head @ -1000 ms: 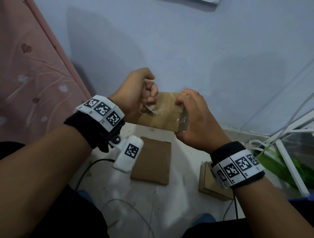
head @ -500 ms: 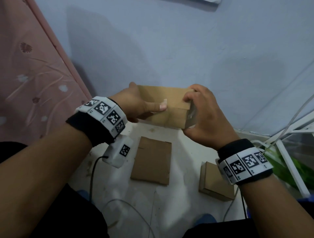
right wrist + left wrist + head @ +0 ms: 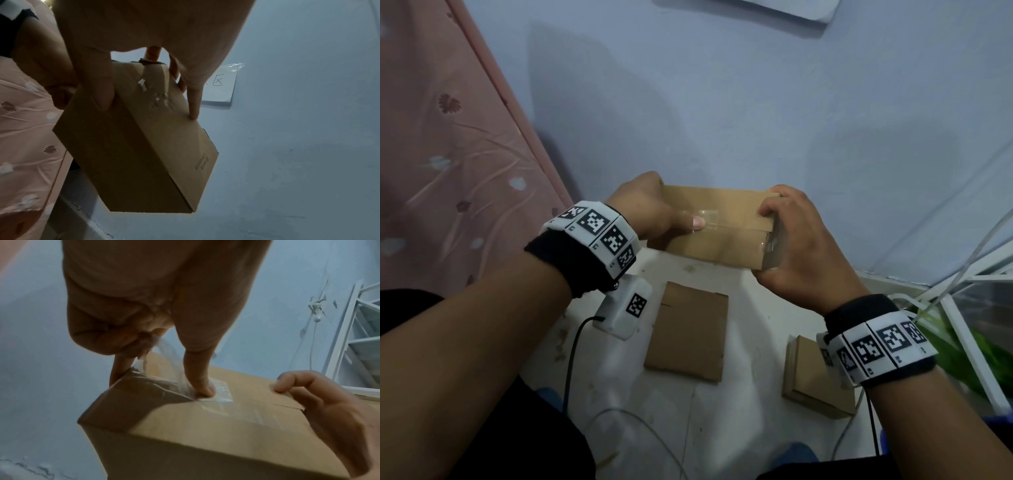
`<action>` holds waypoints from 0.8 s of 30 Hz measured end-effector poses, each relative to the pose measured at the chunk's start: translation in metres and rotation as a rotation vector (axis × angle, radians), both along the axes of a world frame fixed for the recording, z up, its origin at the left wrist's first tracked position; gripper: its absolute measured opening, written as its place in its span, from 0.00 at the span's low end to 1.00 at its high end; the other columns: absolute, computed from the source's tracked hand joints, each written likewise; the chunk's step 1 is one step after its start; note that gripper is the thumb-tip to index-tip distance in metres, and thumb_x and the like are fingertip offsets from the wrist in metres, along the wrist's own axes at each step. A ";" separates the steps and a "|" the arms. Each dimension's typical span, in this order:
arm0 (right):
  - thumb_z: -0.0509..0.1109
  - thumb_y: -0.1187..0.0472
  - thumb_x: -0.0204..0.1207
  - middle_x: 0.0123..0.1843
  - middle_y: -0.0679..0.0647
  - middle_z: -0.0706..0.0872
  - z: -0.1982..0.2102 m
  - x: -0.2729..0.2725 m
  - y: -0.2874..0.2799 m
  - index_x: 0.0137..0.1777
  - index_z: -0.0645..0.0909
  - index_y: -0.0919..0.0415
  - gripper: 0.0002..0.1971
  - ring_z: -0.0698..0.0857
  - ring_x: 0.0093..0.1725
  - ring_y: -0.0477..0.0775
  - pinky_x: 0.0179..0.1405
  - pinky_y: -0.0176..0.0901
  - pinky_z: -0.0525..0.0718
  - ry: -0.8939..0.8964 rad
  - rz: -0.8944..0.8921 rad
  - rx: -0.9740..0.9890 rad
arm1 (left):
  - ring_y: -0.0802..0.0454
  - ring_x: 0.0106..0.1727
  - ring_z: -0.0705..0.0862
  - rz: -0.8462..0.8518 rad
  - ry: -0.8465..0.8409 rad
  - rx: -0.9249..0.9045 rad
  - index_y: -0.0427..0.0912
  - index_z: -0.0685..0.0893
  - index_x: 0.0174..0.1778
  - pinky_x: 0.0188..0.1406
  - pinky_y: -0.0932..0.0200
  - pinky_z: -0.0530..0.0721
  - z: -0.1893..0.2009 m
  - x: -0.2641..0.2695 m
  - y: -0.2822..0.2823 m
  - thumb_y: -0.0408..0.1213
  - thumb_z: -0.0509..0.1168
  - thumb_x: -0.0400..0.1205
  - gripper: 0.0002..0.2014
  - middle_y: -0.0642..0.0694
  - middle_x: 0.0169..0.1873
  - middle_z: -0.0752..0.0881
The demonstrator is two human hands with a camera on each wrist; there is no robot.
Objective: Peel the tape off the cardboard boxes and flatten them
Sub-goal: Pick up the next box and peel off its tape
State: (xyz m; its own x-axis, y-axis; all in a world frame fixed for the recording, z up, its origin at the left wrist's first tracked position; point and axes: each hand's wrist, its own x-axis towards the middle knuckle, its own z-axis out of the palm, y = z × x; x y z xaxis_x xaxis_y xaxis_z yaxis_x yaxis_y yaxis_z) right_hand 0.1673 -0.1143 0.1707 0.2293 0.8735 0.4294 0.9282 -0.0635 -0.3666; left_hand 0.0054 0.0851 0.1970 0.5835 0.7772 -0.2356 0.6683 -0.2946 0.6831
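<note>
A small cardboard box [image 3: 717, 228] is held in the air between both hands. Its left end is gripped by the left hand [image 3: 645, 209], whose thumb [image 3: 200, 382] is pressed on the clear tape [image 3: 216, 395]. Its right end is clasped by the right hand [image 3: 796, 246]. Below the box, a flattened box [image 3: 688, 332] is seen on the floor [image 3: 739, 411].
</note>
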 end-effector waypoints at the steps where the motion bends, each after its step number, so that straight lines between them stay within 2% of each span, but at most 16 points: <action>1: 0.83 0.69 0.59 0.74 0.52 0.72 0.000 0.001 -0.001 0.65 0.73 0.55 0.35 0.74 0.72 0.54 0.61 0.28 0.73 0.011 0.002 -0.002 | 0.44 0.59 0.83 0.001 -0.003 0.012 0.46 0.77 0.69 0.63 0.42 0.84 0.000 0.000 0.000 0.62 0.83 0.64 0.41 0.47 0.60 0.83; 3: 0.82 0.71 0.60 0.73 0.49 0.71 0.001 0.003 -0.001 0.66 0.72 0.54 0.35 0.74 0.71 0.52 0.60 0.29 0.75 0.036 0.006 -0.001 | 0.44 0.61 0.82 0.002 -0.014 0.009 0.46 0.77 0.71 0.63 0.46 0.82 0.000 -0.001 0.000 0.59 0.83 0.66 0.41 0.48 0.61 0.82; 5: 0.81 0.72 0.61 0.72 0.46 0.70 0.001 0.008 -0.004 0.67 0.70 0.54 0.36 0.74 0.70 0.52 0.60 0.37 0.79 0.047 -0.016 -0.009 | 0.46 0.62 0.80 0.010 -0.044 -0.008 0.47 0.77 0.74 0.61 0.49 0.79 0.001 -0.002 0.002 0.54 0.84 0.67 0.41 0.48 0.65 0.81; 7: 0.79 0.73 0.63 0.72 0.42 0.67 0.001 0.016 -0.008 0.72 0.67 0.53 0.39 0.73 0.70 0.52 0.62 0.45 0.80 0.058 -0.078 -0.039 | 0.48 0.60 0.79 0.025 -0.096 -0.012 0.50 0.80 0.71 0.57 0.53 0.76 0.001 -0.001 0.005 0.48 0.85 0.67 0.37 0.47 0.67 0.80; 9: 0.78 0.73 0.64 0.75 0.41 0.64 -0.002 0.022 -0.012 0.80 0.62 0.51 0.46 0.69 0.73 0.53 0.65 0.47 0.77 0.083 -0.151 -0.090 | 0.48 0.60 0.81 0.029 -0.135 -0.021 0.52 0.82 0.68 0.57 0.54 0.76 0.001 -0.001 0.006 0.44 0.86 0.67 0.34 0.47 0.64 0.82; 12: 0.77 0.72 0.66 0.80 0.46 0.59 -0.008 0.019 -0.010 0.87 0.52 0.48 0.53 0.64 0.78 0.56 0.59 0.48 0.77 0.026 -0.230 -0.175 | 0.46 0.61 0.86 0.026 -0.185 -0.054 0.54 0.83 0.67 0.62 0.52 0.80 -0.003 0.001 0.006 0.41 0.87 0.65 0.34 0.44 0.59 0.88; 15: 0.81 0.63 0.67 0.80 0.48 0.56 -0.013 0.011 -0.003 0.89 0.49 0.47 0.56 0.63 0.78 0.58 0.56 0.51 0.81 -0.004 -0.291 -0.218 | 0.46 0.60 0.88 0.028 -0.215 -0.096 0.56 0.84 0.65 0.68 0.48 0.81 -0.006 0.002 0.008 0.38 0.87 0.65 0.33 0.44 0.56 0.90; 18: 0.85 0.53 0.64 0.78 0.54 0.58 -0.012 0.007 0.000 0.88 0.51 0.51 0.58 0.63 0.77 0.60 0.58 0.54 0.80 -0.018 -0.345 -0.230 | 0.45 0.59 0.88 0.015 -0.248 -0.158 0.58 0.84 0.65 0.70 0.48 0.80 -0.008 0.003 0.008 0.31 0.85 0.66 0.33 0.43 0.55 0.90; 20: 0.86 0.52 0.61 0.75 0.56 0.62 -0.012 0.004 0.002 0.85 0.56 0.53 0.56 0.65 0.74 0.62 0.60 0.55 0.81 -0.054 -0.353 -0.226 | 0.41 0.62 0.87 0.014 -0.258 -0.178 0.62 0.85 0.63 0.73 0.43 0.79 -0.010 0.003 0.008 0.27 0.83 0.65 0.35 0.42 0.57 0.90; 22: 0.85 0.54 0.60 0.74 0.57 0.63 -0.012 0.004 0.002 0.84 0.59 0.54 0.54 0.66 0.72 0.63 0.61 0.52 0.78 -0.052 -0.350 -0.205 | 0.37 0.67 0.84 0.005 -0.252 -0.198 0.62 0.86 0.65 0.74 0.41 0.77 -0.008 0.002 0.009 0.26 0.82 0.66 0.35 0.42 0.60 0.89; 23: 0.85 0.54 0.60 0.75 0.57 0.63 -0.012 0.005 0.001 0.83 0.60 0.54 0.53 0.66 0.72 0.63 0.61 0.49 0.75 -0.045 -0.349 -0.200 | 0.38 0.66 0.84 -0.008 -0.249 -0.204 0.62 0.85 0.68 0.71 0.43 0.78 -0.008 0.002 0.010 0.26 0.81 0.67 0.36 0.43 0.61 0.89; 24: 0.86 0.54 0.59 0.75 0.57 0.63 -0.011 0.007 0.000 0.83 0.60 0.54 0.53 0.66 0.72 0.63 0.61 0.47 0.73 -0.038 -0.350 -0.200 | 0.42 0.60 0.86 -0.025 -0.250 -0.210 0.63 0.84 0.69 0.65 0.47 0.81 -0.007 0.001 0.012 0.26 0.80 0.69 0.36 0.44 0.61 0.89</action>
State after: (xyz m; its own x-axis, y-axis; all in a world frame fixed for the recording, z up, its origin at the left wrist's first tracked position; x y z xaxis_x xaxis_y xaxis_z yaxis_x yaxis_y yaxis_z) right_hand 0.1739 -0.1142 0.1596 0.5149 0.8127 0.2726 0.8505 -0.4447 -0.2807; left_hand 0.0065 0.0968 0.1901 0.6621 0.7113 -0.2360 0.4662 -0.1444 0.8728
